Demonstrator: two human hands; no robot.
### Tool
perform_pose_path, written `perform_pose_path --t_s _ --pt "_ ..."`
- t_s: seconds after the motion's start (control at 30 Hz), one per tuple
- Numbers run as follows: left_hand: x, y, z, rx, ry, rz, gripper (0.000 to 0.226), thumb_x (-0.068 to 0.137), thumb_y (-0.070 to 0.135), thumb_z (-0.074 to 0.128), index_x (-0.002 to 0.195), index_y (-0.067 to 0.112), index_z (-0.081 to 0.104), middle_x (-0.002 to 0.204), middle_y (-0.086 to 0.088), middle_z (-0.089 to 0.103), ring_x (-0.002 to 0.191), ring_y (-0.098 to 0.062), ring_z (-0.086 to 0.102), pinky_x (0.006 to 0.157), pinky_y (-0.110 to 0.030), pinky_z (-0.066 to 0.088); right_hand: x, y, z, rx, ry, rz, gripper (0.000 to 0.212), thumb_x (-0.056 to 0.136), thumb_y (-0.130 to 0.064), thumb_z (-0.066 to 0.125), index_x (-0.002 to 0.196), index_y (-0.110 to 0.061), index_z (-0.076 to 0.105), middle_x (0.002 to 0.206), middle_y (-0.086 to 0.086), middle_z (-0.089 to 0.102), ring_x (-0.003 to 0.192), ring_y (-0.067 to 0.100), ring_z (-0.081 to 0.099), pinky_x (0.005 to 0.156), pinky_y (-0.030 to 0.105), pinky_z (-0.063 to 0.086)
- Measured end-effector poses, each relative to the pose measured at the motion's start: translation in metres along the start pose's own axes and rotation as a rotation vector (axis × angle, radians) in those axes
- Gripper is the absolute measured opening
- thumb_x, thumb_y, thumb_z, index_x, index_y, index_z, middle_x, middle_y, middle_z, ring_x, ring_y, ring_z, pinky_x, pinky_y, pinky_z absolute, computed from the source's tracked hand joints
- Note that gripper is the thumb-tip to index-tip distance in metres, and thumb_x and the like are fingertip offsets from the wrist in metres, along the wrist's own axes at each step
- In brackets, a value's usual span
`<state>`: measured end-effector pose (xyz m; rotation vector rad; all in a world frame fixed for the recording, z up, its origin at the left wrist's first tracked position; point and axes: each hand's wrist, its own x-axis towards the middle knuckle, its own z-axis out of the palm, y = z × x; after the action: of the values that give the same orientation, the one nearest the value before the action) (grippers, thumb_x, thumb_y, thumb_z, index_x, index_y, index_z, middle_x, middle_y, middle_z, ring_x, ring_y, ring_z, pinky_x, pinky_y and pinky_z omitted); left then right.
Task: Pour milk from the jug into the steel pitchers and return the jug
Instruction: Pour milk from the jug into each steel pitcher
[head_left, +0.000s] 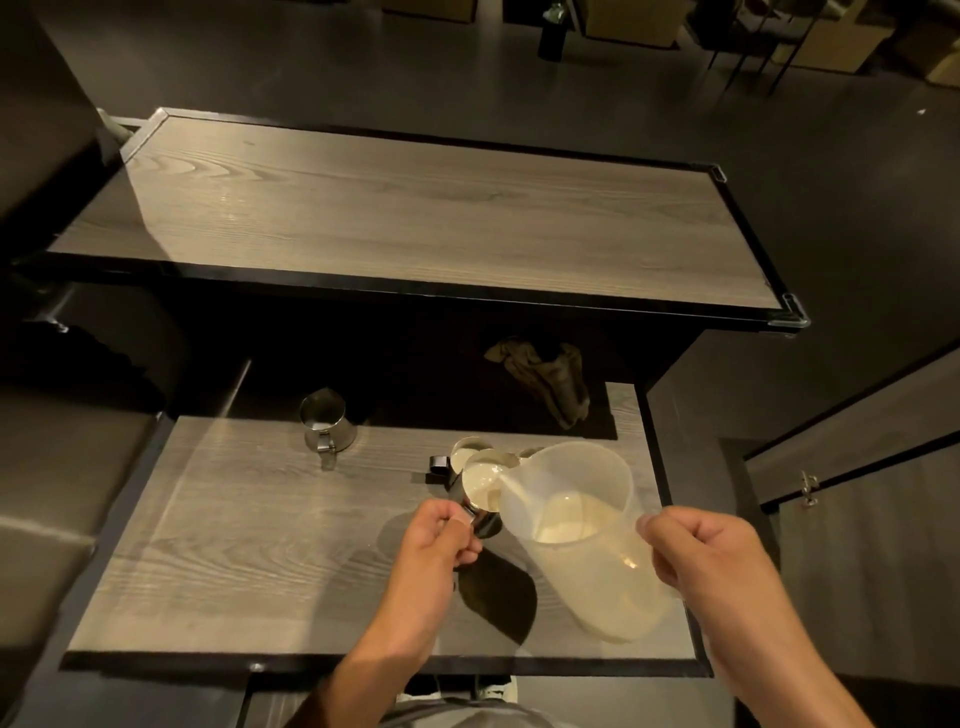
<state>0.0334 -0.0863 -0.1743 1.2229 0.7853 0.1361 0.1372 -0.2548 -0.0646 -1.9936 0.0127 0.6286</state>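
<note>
My right hand (711, 561) grips the handle of a clear plastic jug (582, 525), which is tilted to the left with milk in it. Its spout rests over a steel pitcher (483, 486) that holds milk. My left hand (441, 535) holds that pitcher by its handle. A second steel pitcher (462, 457) with milk stands just behind it, touching or nearly so. A third steel pitcher (327, 421) stands apart at the back left of the lower wooden table (234, 545); I cannot tell what is inside it.
A crumpled brown cloth (550, 384) lies on a dark mat at the table's back right. A higher wooden counter (415, 213) with a black rim runs behind. A cabinet door with a latch (808, 488) stands at the right. Chairs sit far back on the floor.
</note>
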Motion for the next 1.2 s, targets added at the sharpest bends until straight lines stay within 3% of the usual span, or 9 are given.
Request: perform_pose_path --t_s 0.13,0.4,0.53,0.67,0.8,0.97,1.1,1.2 --pt "0.005 0.002 -0.009 -0.071 -0.001 0.015 0.019 0.093 0.001 0.043 0.081 0.010 0.054 0.079 -0.006 0.055 0.082 -0.022 0.055 0.087 -0.040 0.045 0.005 0.011 0.007 0.196 -0.044 0.020 0.032 0.084 -0.012 0.055 0.054 -0.004 0.047 0.056 0.011 0.032 0.058 0.021 0.028 0.061 0.037 0.029" --pt "0.042 -0.014 -0.051 -0.170 0.148 0.043 0.017 0.095 0.000 0.041 0.086 0.008 0.053 0.078 -0.007 0.053 0.077 -0.022 0.052 0.080 -0.037 0.044 0.011 0.014 0.023 0.481 -0.039 0.008 0.030 0.089 -0.006 0.047 0.060 -0.003 0.045 0.057 0.010 0.032 0.056 0.015 0.030 0.059 0.030 0.033" --pt "0.065 -0.033 -0.075 -0.187 0.218 0.005 0.016 0.097 0.002 0.042 0.088 0.009 0.053 0.076 -0.007 0.051 0.076 -0.020 0.051 0.085 -0.037 0.041 0.012 0.011 0.025 0.513 -0.022 -0.039 0.032 0.089 -0.004 0.045 0.057 -0.005 0.040 0.058 0.009 0.027 0.055 0.015 0.026 0.051 0.024 0.033" --pt "0.089 -0.050 -0.087 -0.176 0.261 -0.051 0.017 0.098 0.005 0.042 0.084 0.011 0.051 0.076 -0.007 0.049 0.076 -0.020 0.051 0.087 -0.038 0.041 0.012 0.010 0.025 0.541 -0.002 -0.018 0.027 0.089 -0.005 0.045 0.062 -0.003 0.043 0.060 0.011 0.027 0.057 0.017 0.027 0.058 0.030 0.030" --pt "0.106 -0.061 -0.087 -0.215 0.246 -0.082 0.019 0.098 0.004 0.042 0.082 0.011 0.051 0.075 -0.008 0.049 0.077 -0.020 0.051 0.085 -0.036 0.043 0.013 0.012 0.027 0.546 0.027 0.007 0.035 0.090 -0.006 0.046 0.055 -0.006 0.041 0.053 0.005 0.032 0.053 0.013 0.032 0.059 0.028 0.036" --pt "0.118 -0.068 -0.078 -0.258 0.230 -0.102 0.018 0.099 0.005 0.042 0.085 0.009 0.051 0.076 -0.009 0.053 0.081 -0.021 0.056 0.090 -0.038 0.045 0.015 0.015 0.028 0.565 0.052 -0.020 0.047 0.090 -0.003 0.044 0.044 -0.013 0.042 0.047 0.000 0.034 0.046 0.008 0.034 0.045 0.017 0.041" --pt "0.121 -0.075 -0.076 -0.222 0.210 -0.132 0.012 0.099 0.007 0.043 0.094 0.007 0.053 0.083 -0.012 0.058 0.087 -0.025 0.061 0.095 -0.041 0.047 0.016 0.013 0.027 0.588 0.045 -0.051 0.054 0.090 -0.001 0.042 0.038 -0.015 0.044 0.046 -0.002 0.033 0.045 0.008 0.033 0.043 0.016 0.039" --pt "0.120 -0.077 -0.080 -0.122 0.243 -0.112 0.013 0.096 0.014 0.054 0.105 0.006 0.056 0.100 -0.019 0.063 0.088 -0.026 0.065 0.083 -0.038 0.053 0.016 0.012 0.027 0.605 0.051 -0.065 0.055 0.089 0.001 0.040 0.036 -0.015 0.044 0.044 -0.003 0.032 0.043 0.008 0.031 0.041 0.016 0.036"
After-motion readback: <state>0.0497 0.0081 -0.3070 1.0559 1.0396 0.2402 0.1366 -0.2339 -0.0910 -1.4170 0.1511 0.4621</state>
